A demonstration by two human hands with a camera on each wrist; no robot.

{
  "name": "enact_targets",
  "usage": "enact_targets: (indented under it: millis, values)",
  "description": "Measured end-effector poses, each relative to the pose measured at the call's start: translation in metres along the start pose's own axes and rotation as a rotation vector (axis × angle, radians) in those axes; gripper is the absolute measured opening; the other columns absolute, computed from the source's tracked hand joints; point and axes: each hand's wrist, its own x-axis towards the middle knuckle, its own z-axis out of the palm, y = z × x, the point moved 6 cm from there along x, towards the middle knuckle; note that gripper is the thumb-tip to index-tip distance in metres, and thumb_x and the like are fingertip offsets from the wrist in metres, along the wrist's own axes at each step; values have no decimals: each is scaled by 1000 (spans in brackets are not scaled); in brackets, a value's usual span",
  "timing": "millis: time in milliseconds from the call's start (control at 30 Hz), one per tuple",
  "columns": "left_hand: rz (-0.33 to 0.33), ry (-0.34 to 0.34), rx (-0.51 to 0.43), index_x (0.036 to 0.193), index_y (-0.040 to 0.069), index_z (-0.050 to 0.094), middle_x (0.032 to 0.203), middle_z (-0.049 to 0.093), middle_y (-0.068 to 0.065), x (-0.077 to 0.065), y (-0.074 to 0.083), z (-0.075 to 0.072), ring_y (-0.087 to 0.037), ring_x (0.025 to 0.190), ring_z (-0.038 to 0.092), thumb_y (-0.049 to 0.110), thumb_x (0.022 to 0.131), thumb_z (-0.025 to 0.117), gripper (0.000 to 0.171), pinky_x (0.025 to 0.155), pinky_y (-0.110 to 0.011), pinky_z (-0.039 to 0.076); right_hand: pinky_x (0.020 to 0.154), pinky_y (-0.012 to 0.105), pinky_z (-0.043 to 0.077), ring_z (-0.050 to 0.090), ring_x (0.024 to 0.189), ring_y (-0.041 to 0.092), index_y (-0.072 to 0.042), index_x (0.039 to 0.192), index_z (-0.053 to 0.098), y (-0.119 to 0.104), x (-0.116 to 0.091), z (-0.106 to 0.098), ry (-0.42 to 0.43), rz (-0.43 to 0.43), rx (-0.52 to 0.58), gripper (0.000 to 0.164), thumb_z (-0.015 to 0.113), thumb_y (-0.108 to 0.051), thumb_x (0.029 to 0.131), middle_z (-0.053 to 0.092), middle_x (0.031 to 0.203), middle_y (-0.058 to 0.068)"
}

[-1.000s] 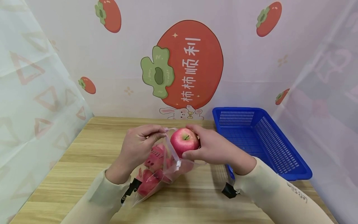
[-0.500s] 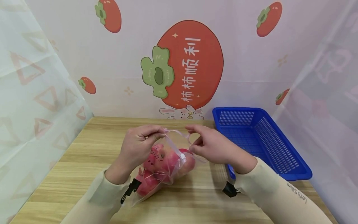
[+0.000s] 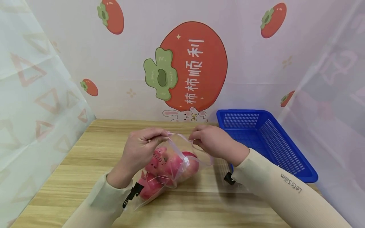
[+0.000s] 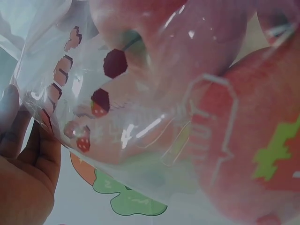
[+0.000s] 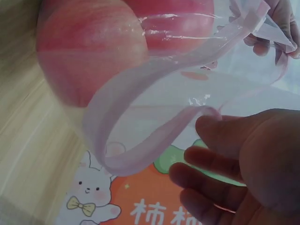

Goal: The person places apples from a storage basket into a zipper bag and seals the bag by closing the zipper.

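Observation:
A clear zip bag (image 3: 176, 149) with a pale pink zip edge and a white slider (image 3: 186, 161) lies on the wooden table, its mouth held apart. Inside are several red-pink apples (image 5: 93, 51), seen through printed film. My left hand (image 3: 139, 148) pinches the upper left corner of the mouth between thumb and fingers. Opposite it, my right hand (image 3: 212, 141) pinches the far zip edge. In the right wrist view the right thumb (image 5: 220, 133) lies on that edge, with the other fingers curled below. Large apples fill the left wrist view, the left hand (image 4: 28, 173) at its side.
A blue plastic basket (image 3: 280, 145) with slotted walls stands right of the bag, partly behind my right forearm. The wooden table (image 3: 94, 152) meets a pale cloth backdrop (image 3: 119, 63) printed with persimmons. Cloth hangs on both sides too.
The apple in my right hand has gone into the bag. That hand let go, then took hold of the far zip edge. My left hand has kept its hold on the corner.

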Motion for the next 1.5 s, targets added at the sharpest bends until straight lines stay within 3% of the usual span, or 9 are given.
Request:
enact_targets:
  millis: [233, 500, 667, 800, 900, 1000, 1167, 1333, 1500]
  values:
    - [-40, 42, 4, 94, 13, 80, 94, 74, 11, -2, -4, -5, -11, 83, 69, 4, 86, 77, 13, 63, -22, 53, 78, 32, 55, 66, 86, 14, -19, 94, 80, -4, -6, -12, 93, -160, -37, 12, 77, -10, 88, 68, 98, -5]
    - [-101, 48, -51, 96, 12, 79, 91, 74, 7, -5, -11, -7, -16, 71, 62, 6, 85, 78, 12, 56, -23, 48, 71, 27, 52, 61, 81, 11, -13, 85, 75, -8, -30, -22, 266, -452, 165, 11, 68, -5, 85, 67, 94, -6]
    - [-189, 9, -124, 103, 11, 78, 92, 74, 4, -8, -19, -6, -18, 76, 66, 10, 88, 78, 16, 66, -25, 54, 56, 17, 45, 56, 71, 4, -15, 82, 68, -4, -43, -32, 385, -410, 398, 15, 60, -2, 84, 66, 89, -8]
    - [-199, -57, -101, 117, 13, 75, 103, 74, 4, -19, -18, -9, -15, 94, 69, 13, 94, 72, 24, 82, -29, 55, 49, 18, 41, 51, 64, 2, -17, 83, 64, -5, -45, -37, 451, -339, 472, 16, 57, -2, 84, 63, 81, -11]
    - [-152, -95, -100, 129, 14, 68, 115, 71, 2, -34, -12, -15, -15, 107, 65, 10, 99, 63, 31, 90, -28, 52, 48, 18, 40, 50, 61, 1, -15, 84, 65, -5, -47, -38, 479, -308, 487, 18, 54, -1, 84, 63, 77, -13]
    - [-44, -113, -155, 132, 8, 63, 122, 68, -5, -53, -6, -23, -19, 113, 61, 4, 100, 56, 33, 94, -28, 49, 47, 17, 39, 50, 58, 0, -15, 82, 65, -3, -50, -38, 493, -257, 490, 20, 52, 0, 84, 64, 76, -15]
    - [158, -109, -105, 124, 7, 65, 120, 66, -8, -83, -1, -25, -22, 109, 61, 19, 94, 70, 33, 90, -27, 47, 44, 18, 42, 57, 58, 0, -17, 79, 65, 2, -55, -36, 526, -148, 518, 27, 51, 5, 84, 65, 73, -15]
    - [232, 2, 14, 119, 7, 68, 111, 67, -7, -98, 8, -9, -21, 102, 63, 33, 88, 79, 42, 93, -21, 46, 43, 19, 42, 58, 56, 1, -20, 78, 64, 5, -58, -36, 564, -79, 512, 30, 53, 8, 83, 63, 69, -16]
    - [313, 137, -1, 103, 4, 74, 98, 68, -9, -96, 20, 1, -21, 91, 64, 22, 94, 72, 20, 86, -21, 50, 44, 18, 43, 57, 56, -1, -20, 79, 65, 4, -61, -35, 561, -61, 497, 29, 53, 6, 84, 63, 69, -19]
